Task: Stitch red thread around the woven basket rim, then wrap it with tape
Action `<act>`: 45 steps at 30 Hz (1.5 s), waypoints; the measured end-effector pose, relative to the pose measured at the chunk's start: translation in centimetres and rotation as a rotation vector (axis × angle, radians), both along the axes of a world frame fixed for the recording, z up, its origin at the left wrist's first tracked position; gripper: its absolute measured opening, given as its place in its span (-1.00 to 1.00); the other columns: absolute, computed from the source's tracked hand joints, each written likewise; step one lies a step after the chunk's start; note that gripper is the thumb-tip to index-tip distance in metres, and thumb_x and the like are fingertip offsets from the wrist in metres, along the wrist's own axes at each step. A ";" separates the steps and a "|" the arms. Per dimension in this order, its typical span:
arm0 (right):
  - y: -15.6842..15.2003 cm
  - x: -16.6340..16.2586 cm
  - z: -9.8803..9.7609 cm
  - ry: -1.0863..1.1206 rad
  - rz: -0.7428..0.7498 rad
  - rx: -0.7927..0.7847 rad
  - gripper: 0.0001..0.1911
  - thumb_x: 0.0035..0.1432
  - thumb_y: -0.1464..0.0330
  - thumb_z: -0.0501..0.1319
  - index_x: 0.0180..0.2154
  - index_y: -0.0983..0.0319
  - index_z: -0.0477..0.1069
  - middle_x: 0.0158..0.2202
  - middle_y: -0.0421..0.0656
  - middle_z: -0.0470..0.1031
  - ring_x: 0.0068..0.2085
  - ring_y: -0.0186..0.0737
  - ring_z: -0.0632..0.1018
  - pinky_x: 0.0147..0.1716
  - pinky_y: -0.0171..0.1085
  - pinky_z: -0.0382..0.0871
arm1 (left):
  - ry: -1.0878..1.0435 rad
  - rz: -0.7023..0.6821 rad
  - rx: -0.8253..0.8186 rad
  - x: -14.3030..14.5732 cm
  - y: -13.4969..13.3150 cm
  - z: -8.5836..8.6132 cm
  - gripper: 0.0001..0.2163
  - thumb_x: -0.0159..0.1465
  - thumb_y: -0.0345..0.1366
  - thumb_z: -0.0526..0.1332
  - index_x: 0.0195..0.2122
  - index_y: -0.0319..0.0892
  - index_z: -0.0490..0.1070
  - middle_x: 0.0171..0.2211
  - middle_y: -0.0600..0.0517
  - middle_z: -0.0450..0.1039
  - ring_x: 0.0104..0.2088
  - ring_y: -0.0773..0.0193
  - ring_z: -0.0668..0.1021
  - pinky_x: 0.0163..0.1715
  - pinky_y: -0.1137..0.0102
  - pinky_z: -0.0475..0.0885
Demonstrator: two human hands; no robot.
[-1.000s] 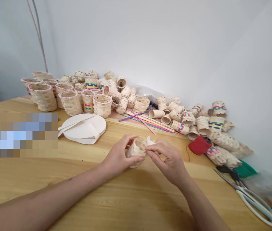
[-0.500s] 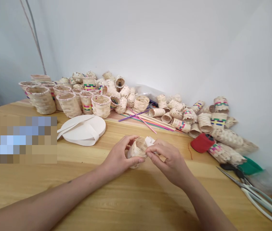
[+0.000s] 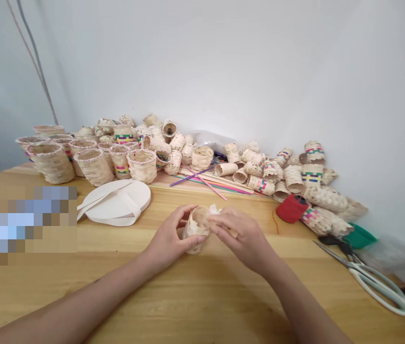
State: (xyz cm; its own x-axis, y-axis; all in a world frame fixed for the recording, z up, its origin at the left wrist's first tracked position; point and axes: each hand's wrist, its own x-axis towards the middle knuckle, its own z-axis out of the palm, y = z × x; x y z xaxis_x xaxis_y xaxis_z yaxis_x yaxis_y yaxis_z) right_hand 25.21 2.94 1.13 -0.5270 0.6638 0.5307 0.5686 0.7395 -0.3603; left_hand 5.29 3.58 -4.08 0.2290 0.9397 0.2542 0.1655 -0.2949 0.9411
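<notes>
A small pale woven basket (image 3: 195, 232) stands on the wooden table, its round mouth facing up and tilted slightly. My left hand (image 3: 173, 232) is wrapped round its left side, thumb across the front. At the right of the rim, my right hand (image 3: 240, 234) pinches a piece of white ribbon (image 3: 215, 209) between thumb and fingers. Part of the ribbon sticks up above those fingers; the rest is hidden by them. Left of the hands lies a flat roll of white ribbon (image 3: 116, 200) with a loose end.
Finished-looking rimmed baskets (image 3: 53, 162) stand back left. Several smaller woven pieces (image 3: 259, 157) are heaped along the wall, with coloured strips (image 3: 220, 179) before them. At right lie a red thread spool (image 3: 291, 208), a green spool (image 3: 360, 236) and white-handled scissors (image 3: 377, 284).
The view has shifted a little, so the surroundings appear moved left. Both hands keep their hold on the basket and ribbon; the right fingers have shifted slightly at the rim.
</notes>
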 end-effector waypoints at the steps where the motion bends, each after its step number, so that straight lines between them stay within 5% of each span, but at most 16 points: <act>1: 0.3 0.5 0.1 0.088 -0.048 -0.033 -0.76 0.27 0.27 0.10 -0.11 0.16 0.48 -0.23 -0.12 0.51 -0.21 -0.18 0.49 -0.21 -0.25 0.34 | -0.042 -0.026 -0.028 -0.1 0.1 -0.1 -0.42 0.05 -0.19 0.35 0.09 -0.13 0.24 0.05 -0.11 0.39 -0.01 0.10 0.48 -0.02 0.23 0.39; 5: 2.2 2.8 -0.1 0.456 -0.360 -0.175 -0.63 0.22 0.11 0.09 -0.12 0.18 0.51 -0.29 -0.15 0.53 -0.23 -0.11 0.51 -0.23 -0.20 0.38 | -0.321 -0.170 -0.230 -0.4 0.4 0.0 -0.34 0.03 -0.13 0.37 0.14 -0.14 0.18 0.11 -0.13 0.35 0.08 0.06 0.43 0.00 0.25 0.37; 8: 3.2 3.2 -1.1 0.482 -0.404 -0.339 -0.53 0.15 0.02 0.12 -0.15 0.23 0.52 -0.36 -0.14 0.53 -0.27 -0.09 0.52 -0.23 -0.15 0.40 | -0.514 -0.231 -0.347 -0.5 0.5 0.2 -0.28 -0.01 -0.06 0.39 0.14 -0.11 0.17 0.07 -0.14 0.40 0.05 0.03 0.46 -0.04 0.24 0.40; 16: 1.8 0.0 -1.8 0.476 0.157 -0.809 -0.46 0.11 0.01 0.20 0.03 0.17 0.41 0.04 -0.10 0.44 0.06 -0.07 0.43 0.06 -0.14 0.30 | -0.627 -0.338 -0.463 -0.4 0.3 0.1 -0.51 0.06 -0.06 0.35 -0.02 -0.10 0.34 -0.12 -0.07 0.51 -0.12 0.08 0.55 -0.15 0.25 0.45; 20: 1.6 -0.5 -2.0 0.460 0.231 -0.799 -0.47 0.09 0.03 0.23 0.02 0.17 0.40 -0.03 -0.14 0.47 -0.02 -0.08 0.46 0.02 -0.14 0.33 | -0.610 -0.339 -0.458 -0.3 0.4 -0.1 -0.56 0.13 -0.06 0.30 -0.02 -0.13 0.36 -0.09 -0.09 0.50 -0.09 0.07 0.54 -0.12 0.25 0.44; 26: 1.7 -0.7 -2.4 0.373 -0.062 -0.537 -0.51 0.03 0.13 0.30 -0.02 0.20 0.38 -0.10 -0.12 0.50 -0.11 -0.09 0.48 -0.10 -0.20 0.35 | -0.502 -0.151 -0.316 -0.8 1.0 -0.4 -0.61 0.18 -0.10 0.27 0.00 -0.11 0.37 0.02 -0.05 0.45 -0.01 0.13 0.50 0.01 0.25 0.37; 32: 1.8 -1.2 -2.9 0.335 -0.161 -0.478 -0.54 0.02 0.20 0.31 -0.03 0.19 0.36 -0.12 -0.14 0.51 -0.15 -0.13 0.49 -0.19 -0.24 0.34 | -0.432 -0.217 -0.230 -0.7 0.9 -0.3 -0.45 0.10 -0.14 0.35 0.12 -0.09 0.30 0.11 -0.08 0.38 0.11 0.04 0.41 0.06 0.22 0.33; 39: 2.1 -1.0 -3.3 0.432 -0.009 -0.664 -0.41 -0.03 0.14 0.36 0.03 0.19 0.34 -0.07 -0.13 0.47 -0.08 -0.12 0.46 -0.12 -0.25 0.31 | -0.383 -0.262 -0.241 -0.8 1.3 -0.5 -0.51 0.15 -0.29 0.31 0.11 -0.15 0.28 0.13 -0.10 0.35 0.06 0.09 0.44 0.00 0.30 0.36; 45: 1.9 -0.7 -2.6 0.565 0.118 -0.839 -0.42 0.18 -0.04 0.07 -0.02 0.27 0.39 -0.46 -0.23 0.31 -0.44 -0.35 0.31 -0.40 -0.34 0.22 | -0.383 -0.334 -0.220 -1.0 1.4 -0.5 -0.53 0.19 -0.31 0.28 0.13 -0.14 0.25 0.17 -0.07 0.30 0.16 0.12 0.35 0.09 0.33 0.27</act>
